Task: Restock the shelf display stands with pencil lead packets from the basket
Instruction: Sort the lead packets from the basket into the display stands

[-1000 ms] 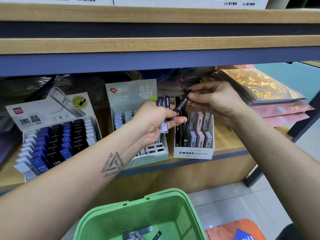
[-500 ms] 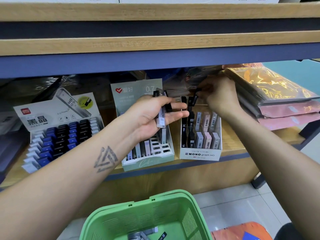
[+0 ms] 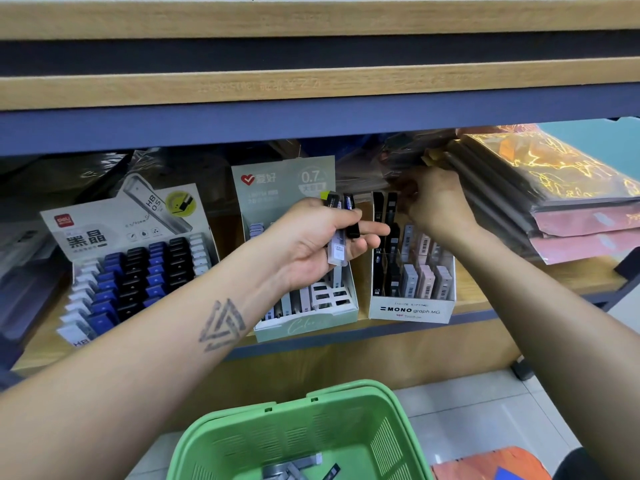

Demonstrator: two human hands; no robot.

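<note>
- The wooden shelf (image 3: 519, 292) carries three display stands side by side.
- A stand of blue, black and white packets (image 3: 135, 268) is at the left.
- A pale green stand (image 3: 304, 323) is in the middle.
- A white box stand (image 3: 412, 308) sits just right of it.
- Wrapped folders (image 3: 561, 188) are stacked at the right end.

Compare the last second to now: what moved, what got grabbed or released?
The right hand carried a black packet from in front of the left hand back over the rear of the MONO stand; whether it holds it now is hidden. The left hand still grips its lead packets. The green basket stayed put.
</note>
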